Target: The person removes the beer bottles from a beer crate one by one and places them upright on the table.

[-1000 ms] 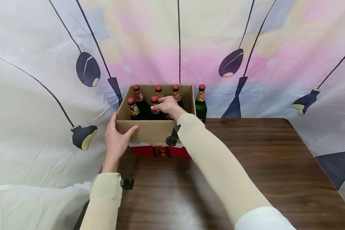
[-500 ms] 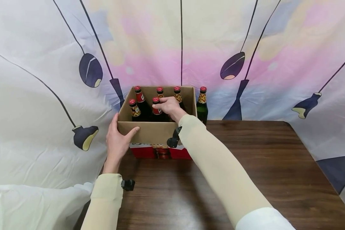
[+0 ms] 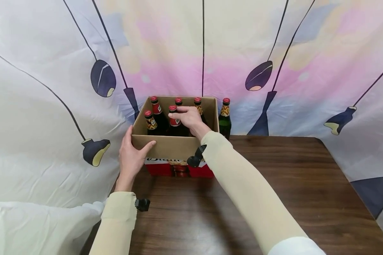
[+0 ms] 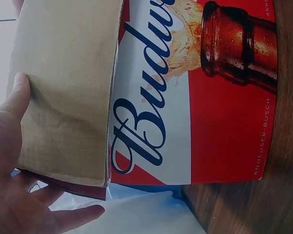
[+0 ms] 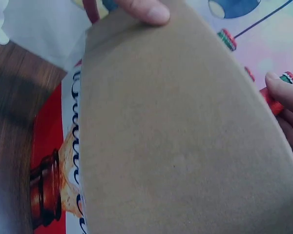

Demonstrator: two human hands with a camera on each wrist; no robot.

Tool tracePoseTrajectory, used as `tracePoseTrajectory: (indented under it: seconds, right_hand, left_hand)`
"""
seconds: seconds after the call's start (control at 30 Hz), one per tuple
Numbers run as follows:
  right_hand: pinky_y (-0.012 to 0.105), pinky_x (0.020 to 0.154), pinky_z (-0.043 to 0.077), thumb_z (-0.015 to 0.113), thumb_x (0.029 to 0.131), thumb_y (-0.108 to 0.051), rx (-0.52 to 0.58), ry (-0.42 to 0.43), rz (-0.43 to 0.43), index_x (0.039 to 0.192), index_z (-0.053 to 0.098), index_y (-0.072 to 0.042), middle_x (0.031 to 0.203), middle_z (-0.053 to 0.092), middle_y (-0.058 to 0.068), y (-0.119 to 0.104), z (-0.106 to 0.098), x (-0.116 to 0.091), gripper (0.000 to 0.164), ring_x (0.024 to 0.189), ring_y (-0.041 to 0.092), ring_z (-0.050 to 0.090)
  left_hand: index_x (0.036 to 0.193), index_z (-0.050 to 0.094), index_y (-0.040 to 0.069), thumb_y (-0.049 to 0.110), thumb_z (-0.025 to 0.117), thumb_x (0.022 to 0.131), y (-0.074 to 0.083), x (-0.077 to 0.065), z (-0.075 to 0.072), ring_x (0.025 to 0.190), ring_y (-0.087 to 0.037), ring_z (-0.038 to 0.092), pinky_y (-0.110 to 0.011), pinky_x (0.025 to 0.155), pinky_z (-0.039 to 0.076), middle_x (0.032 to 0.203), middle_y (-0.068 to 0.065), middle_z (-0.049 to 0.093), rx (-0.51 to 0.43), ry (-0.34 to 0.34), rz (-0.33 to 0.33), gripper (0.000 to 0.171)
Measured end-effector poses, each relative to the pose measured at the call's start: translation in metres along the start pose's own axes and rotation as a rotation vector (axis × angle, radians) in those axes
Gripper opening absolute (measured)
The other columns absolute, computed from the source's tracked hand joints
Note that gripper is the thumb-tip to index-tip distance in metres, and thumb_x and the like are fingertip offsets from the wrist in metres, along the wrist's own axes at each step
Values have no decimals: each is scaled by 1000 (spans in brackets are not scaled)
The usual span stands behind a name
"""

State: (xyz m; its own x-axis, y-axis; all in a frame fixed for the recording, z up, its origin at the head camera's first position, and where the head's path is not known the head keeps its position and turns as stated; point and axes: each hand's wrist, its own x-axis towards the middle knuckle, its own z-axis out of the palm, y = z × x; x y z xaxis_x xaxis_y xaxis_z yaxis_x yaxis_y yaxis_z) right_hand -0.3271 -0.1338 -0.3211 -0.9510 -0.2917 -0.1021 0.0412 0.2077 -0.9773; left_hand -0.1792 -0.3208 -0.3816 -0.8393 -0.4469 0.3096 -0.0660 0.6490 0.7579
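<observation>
In the head view, an upright cardboard box (image 3: 178, 146) with raised brown flaps and a red-and-white printed front holds several dark bottles with red caps. My left hand (image 3: 131, 157) holds its front left corner, with the thumb (image 4: 18, 95) on the front flap and the fingers round the left side. Over the box, my right hand (image 3: 191, 120) pinches the neck of a red-labelled beer bottle (image 3: 173, 121) near the front middle. Its lower part is hidden behind the front flap. The right wrist view shows the thumb against that red neck (image 5: 269, 101).
A green beer bottle (image 3: 225, 120) stands just outside the box on its right. Box and bottle are on a dark wooden table (image 3: 290, 184). A patterned curtain (image 3: 229, 42) hangs close behind, and white cloth (image 3: 41, 226) lies at the lower left.
My right hand has raised the gripped bottle slightly relative to the other bottles. My left hand keeps its hold on the box corner. The head view has shifted a little.
</observation>
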Motion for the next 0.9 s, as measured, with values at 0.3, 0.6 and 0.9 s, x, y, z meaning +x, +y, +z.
tracePoseTrajectory:
  seconds: [0.3,0.6,0.9]
  right_hand:
    - [44,119,46,85,92,-25,81,1,-100,139,71,-16,142,70,6,-2,-2,-6,50,137,25,60]
    - [39,107,56,86,91,-25,78,31,-156,136,74,-15,135,74,7,-9,-16,-9,48,124,24,69]
    - [23,68,50,86,91,-24,97,27,-217,132,76,-15,125,78,7,-40,-38,-15,43,85,11,65]
  left_hand:
    - [168,28,16,37,85,91,0,1,0,151,-41,40,-64,124,33,168,-18,38,1,-4,5,98]
    - [168,27,17,37,84,92,0,-1,1,151,-41,40,-64,123,34,169,-17,38,-6,-9,1,97]
    - [168,28,16,37,84,91,-2,0,-1,151,-41,40,-65,123,34,168,-17,38,-20,1,13,98]
